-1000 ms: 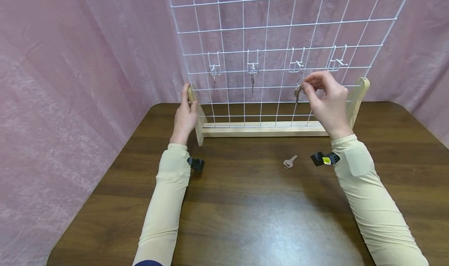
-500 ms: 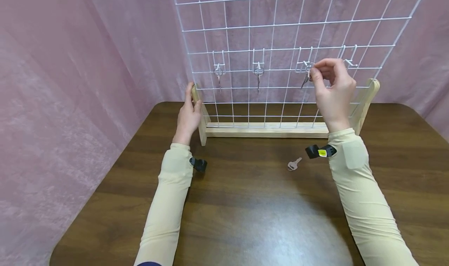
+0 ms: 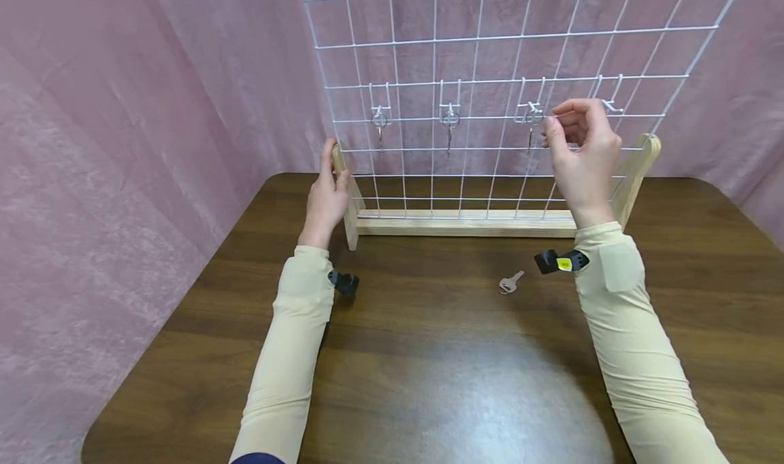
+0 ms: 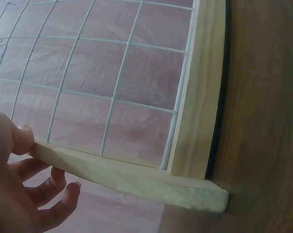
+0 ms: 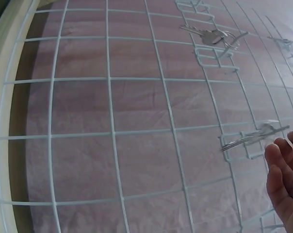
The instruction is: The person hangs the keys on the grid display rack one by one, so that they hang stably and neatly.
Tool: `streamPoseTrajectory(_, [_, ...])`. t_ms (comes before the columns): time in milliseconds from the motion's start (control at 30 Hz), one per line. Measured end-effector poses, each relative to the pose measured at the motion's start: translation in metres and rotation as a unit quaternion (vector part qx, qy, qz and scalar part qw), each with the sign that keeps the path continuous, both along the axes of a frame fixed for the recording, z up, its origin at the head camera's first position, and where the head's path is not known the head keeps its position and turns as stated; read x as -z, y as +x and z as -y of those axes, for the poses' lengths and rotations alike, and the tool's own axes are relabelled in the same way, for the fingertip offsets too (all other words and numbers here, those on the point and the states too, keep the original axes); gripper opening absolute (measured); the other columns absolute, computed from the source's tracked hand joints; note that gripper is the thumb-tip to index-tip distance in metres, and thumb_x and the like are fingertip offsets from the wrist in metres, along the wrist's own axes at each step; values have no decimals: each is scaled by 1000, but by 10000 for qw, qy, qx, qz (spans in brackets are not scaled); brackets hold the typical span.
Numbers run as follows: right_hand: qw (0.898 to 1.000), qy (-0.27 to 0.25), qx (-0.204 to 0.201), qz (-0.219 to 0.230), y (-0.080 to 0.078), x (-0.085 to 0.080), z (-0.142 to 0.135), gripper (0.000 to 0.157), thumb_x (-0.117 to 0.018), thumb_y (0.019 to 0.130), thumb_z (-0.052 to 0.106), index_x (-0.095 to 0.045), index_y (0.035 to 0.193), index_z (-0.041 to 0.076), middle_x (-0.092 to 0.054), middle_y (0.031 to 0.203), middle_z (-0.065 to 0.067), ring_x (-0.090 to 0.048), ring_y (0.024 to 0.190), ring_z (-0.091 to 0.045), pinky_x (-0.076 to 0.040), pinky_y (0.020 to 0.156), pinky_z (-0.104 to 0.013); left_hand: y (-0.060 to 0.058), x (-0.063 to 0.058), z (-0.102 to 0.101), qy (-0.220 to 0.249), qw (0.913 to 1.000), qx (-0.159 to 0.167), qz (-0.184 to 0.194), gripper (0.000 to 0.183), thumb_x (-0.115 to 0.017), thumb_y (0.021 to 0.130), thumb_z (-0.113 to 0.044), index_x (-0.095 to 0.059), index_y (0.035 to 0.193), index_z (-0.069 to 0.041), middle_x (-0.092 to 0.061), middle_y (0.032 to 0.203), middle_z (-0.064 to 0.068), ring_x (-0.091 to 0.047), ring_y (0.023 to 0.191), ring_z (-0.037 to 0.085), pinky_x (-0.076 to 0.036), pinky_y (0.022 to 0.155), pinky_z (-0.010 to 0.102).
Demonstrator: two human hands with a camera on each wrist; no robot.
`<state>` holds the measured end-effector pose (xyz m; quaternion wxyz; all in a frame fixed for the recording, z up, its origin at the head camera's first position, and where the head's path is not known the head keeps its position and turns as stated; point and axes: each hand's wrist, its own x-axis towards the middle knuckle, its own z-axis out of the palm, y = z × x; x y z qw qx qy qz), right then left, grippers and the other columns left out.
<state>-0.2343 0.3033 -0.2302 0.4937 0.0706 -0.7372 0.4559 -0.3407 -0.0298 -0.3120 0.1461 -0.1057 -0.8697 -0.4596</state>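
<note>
In the head view my left hand point(image 3: 327, 202) grips the wooden side post point(image 3: 350, 209) of a white wire grid rack point(image 3: 478, 146); its thumb and fingers lie on either side of the post point(image 4: 122, 182) in the left wrist view. A key on a ring point(image 3: 531, 137) hangs straight down from the third white hook point(image 3: 530, 105). My right hand point(image 3: 584, 154) is just right of that ring, thumb and fingertips bent close by it, and the key point(image 5: 248, 139) shows beside the fingers in the right wrist view. A loose key point(image 3: 510, 284) lies on the table.
Ringed keys hang on the left hook point(image 3: 380, 118) and the second hook point(image 3: 450, 118). The fourth hook point(image 3: 609, 105) is partly behind my right hand. The rack's wooden base bar point(image 3: 459, 227) stands on the brown table point(image 3: 398, 355), with a pink curtain point(image 3: 153, 144) behind.
My right hand has risen to the third hook with the ringed key, which now hangs there upright, slightly apart from the fingertips. My left hand has stayed on the post.
</note>
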Motion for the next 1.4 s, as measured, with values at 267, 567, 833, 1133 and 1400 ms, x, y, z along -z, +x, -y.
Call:
streamPoseTrajectory(267, [9987, 451, -100, 200, 18, -10, -5, 12, -62, 91, 7, -64, 101, -1, -58, 71, 25, -55, 58, 9, -43, 60, -9, 3, -3, 2, -32, 10000, 28, -18, 57, -42, 104, -28, -12, 150, -45, -45, 149, 18, -61, 114, 39, -51, 88, 54])
streamPoseTrajectory(567, [9774, 2033, -135, 559, 31, 0, -12, 10, -62, 90, 3, -66, 98, -2, -62, 77, 10, -47, 67, 14, -37, 61, -5, 6, 2, 0, -35, 10000, 55, 14, 57, -42, 104, -28, -12, 149, -45, -50, 141, 25, -63, 106, 41, -52, 84, 55])
streamPoseTrajectory(833, [9153, 3830, -808, 947, 38, 13, -13, 13, -68, 85, -2, -65, 96, 4, -67, 80, -3, -52, 70, 1, -42, 63, -15, 5, 0, 1, -16, 10000, 22, -9, 57, -42, 104, -28, -11, 149, -48, -49, 143, 22, -63, 105, 40, -51, 83, 53])
streamPoseTrajectory(1133, [8234, 5051, -1442, 2144, 37, 41, -15, 12, -68, 87, 8, -63, 94, 15, -63, 82, 7, -57, 74, -7, -47, 63, -28, 4, -2, -1, 13, 10000, 59, 58, 57, -41, 104, -29, -11, 149, -48, -49, 143, 24, -62, 111, 39, -52, 86, 53])
streamPoseTrajectory(1400, [7186, 5294, -2763, 3564, 28, 71, -7, 19, -77, 79, 15, -61, 90, 15, -60, 78, 7, -52, 70, -3, -45, 64, -24, 4, -1, 1, 48, 9999, 105, 46, 58, -41, 104, -29, -10, 149, -49, -45, 147, 21, -62, 112, 40, -52, 86, 55])
